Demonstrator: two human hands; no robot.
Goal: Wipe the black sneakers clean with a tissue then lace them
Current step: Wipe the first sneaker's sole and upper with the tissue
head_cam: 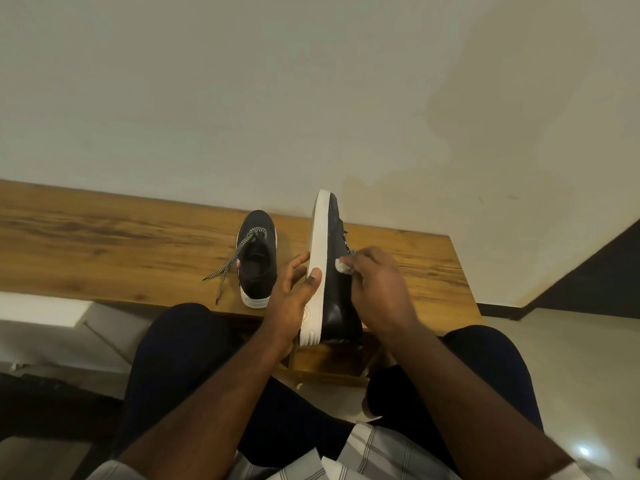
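Note:
My left hand [294, 292] grips a black sneaker [334, 296] by its white sole, holding it on its side above the table's near edge, toe pointing away. My right hand [374, 289] pinches a small crumpled white tissue [343, 266] and presses it against the sneaker's black side. The second black sneaker [256, 261] stands upright on the wooden table [104, 244] to the left. A black-and-white lace [228, 268] is threaded through its top eyelets and trails loose toward the table's front.
The table runs along a pale wall [311, 98]. My knees in dark trousers [180, 348] sit under its front edge. A white shelf [38, 310] is at the left, and pale floor [571, 358] lies to the right.

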